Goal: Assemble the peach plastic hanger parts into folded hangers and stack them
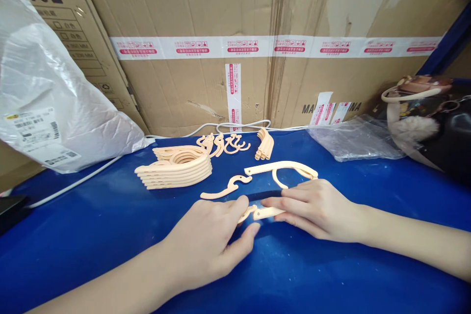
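Observation:
My left hand (208, 240) is closed on a small curved peach plastic hanger piece (246, 216), mostly hidden by the fingers. Just to its right, my right hand (320, 211) grips a straight peach hanger arm (268, 213), whose holed end meets or almost meets the curved piece; contact is unclear. Beyond the hands lies a loose hanger hook piece (228, 190). A long hanger arm with a curved inner bar (275, 166) rests behind my right fingers. Farther left sits a neat stack of hanger arms (176, 176).
Several small hooks (231, 144) and a bundle of short curved pieces (265, 144) lie at the back of the blue table (312, 274). Cardboard boxes (198, 88) stand behind. A white parcel bag (66, 93) is left; clear plastic (353, 140) and a black bag (451, 132) are right.

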Demonstrator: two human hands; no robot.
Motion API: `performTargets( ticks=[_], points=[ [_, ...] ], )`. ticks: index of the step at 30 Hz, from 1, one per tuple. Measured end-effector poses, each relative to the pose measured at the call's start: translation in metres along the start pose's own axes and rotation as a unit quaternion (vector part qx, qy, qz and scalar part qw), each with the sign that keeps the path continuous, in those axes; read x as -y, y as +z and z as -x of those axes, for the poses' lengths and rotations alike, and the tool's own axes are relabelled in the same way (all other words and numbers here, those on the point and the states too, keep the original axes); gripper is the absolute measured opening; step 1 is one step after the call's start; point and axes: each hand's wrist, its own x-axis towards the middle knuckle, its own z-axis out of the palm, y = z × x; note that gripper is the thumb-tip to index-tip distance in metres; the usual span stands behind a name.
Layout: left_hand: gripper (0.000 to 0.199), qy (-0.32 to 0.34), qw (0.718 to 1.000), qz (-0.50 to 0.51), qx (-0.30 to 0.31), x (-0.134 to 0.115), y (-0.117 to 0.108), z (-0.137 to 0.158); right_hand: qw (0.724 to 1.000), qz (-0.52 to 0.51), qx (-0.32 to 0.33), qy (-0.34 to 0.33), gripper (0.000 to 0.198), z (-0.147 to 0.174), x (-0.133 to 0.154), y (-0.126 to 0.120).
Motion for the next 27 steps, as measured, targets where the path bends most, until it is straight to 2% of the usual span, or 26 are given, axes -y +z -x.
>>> performTargets(
  ticks=[10,18,23,27],
  points=[
    [0.029,-0.02,0.994,-0.102,0.025,-0.0035,0.0017,-0.0026,1.0,-0.004,0.006,0.001,0.035,0.0026,-0.0007,0.0018],
    [0.029,-0.009,0.995,-0.102,0.012,-0.003,0.0019,-0.004,1.0,-0.005,0.006,0.003,0.033,0.0036,-0.0022,0.0034],
    [0.024,0.051,0.982,-0.172,-0.063,0.0006,0.007,-0.0031,1.0,-0.008,0.003,0.0,0.031,0.0049,-0.0027,0.0041],
    [0.033,0.107,0.959,-0.231,-0.127,0.0011,0.0082,-0.0025,1.0,-0.025,0.003,0.001,0.031,0.0043,-0.0025,0.0029]
  ],
)
